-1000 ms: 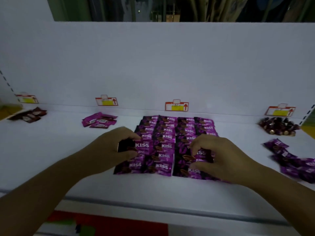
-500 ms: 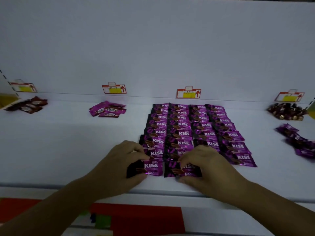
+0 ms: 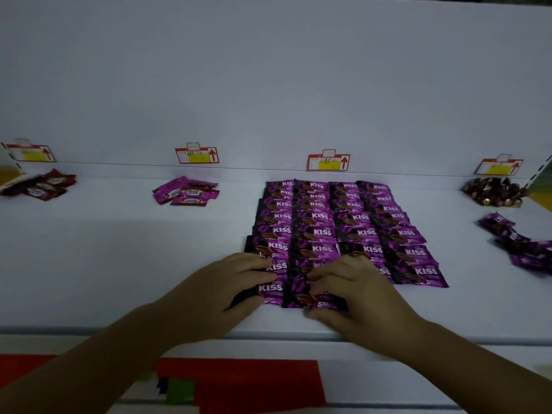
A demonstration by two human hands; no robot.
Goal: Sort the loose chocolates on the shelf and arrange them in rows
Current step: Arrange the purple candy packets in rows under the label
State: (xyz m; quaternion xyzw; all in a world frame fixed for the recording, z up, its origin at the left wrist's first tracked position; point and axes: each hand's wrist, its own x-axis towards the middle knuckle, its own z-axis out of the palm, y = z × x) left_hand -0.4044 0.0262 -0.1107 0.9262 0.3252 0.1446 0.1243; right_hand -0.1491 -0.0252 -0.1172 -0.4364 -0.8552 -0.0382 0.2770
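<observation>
Chocolates in purple KISS wrappers (image 3: 343, 231) lie flat on the white shelf (image 3: 89, 264), set in four columns that run from the back panel toward the front edge, each packet overlapping the next. The two left columns reach nearest the edge; the two right columns end a little further back.

The left hand (image 3: 215, 291) sits on the front-left packet (image 3: 270, 289), its fingers curled over the packet's left end and far edge, its thumb along the near edge, so the packet is pinched between them. The right hand (image 3: 358, 294) holds the second packet (image 3: 310, 298) just beside it in the same way, fingers bent over the far edge and thumb at the near edge. The two packets touch side by side, and both lie on the shelf.

To the right, well apart from the rows, loose purple packets (image 3: 519, 246) lie scattered. Behind them, near the back panel, is a heap of dark round sweets (image 3: 493, 192). Left of the rows sits a small pile of pink Choco packets (image 3: 186, 192), and at the far left a pile of brown packets (image 3: 41, 185). Red-and-yellow price tags (image 3: 328, 162) stand along the back of the shelf, one behind each group. The light is dim.
</observation>
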